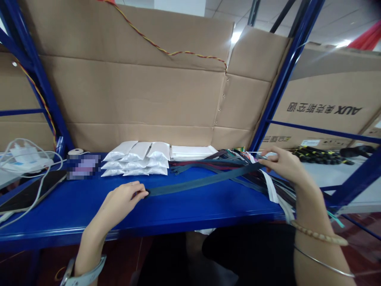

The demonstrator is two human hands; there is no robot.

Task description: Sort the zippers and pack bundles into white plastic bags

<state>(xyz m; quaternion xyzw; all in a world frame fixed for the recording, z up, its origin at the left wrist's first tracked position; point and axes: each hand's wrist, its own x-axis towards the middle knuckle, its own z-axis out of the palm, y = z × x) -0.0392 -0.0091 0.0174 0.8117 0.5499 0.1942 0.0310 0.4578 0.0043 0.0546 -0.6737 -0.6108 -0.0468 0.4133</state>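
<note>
A long dark grey zipper (205, 180) lies stretched across the blue shelf (184, 208). My left hand (125, 198) pinches its near end, fingers closed on it. My right hand (281, 163) pinches the far end, raised a little above a pile of several zippers (238, 163) in dark, maroon and white tones at the right of the shelf. Some of these hang over the shelf's front edge by my right wrist.
Small white packets (137, 158) are stacked at the back middle, flat white bags (192, 151) beside them. A tablet (29, 190), white cables (24, 157) and a tape roll (76, 151) sit left. Cardboard (133, 91) walls the back. Blue rack posts (282, 75) stand either side.
</note>
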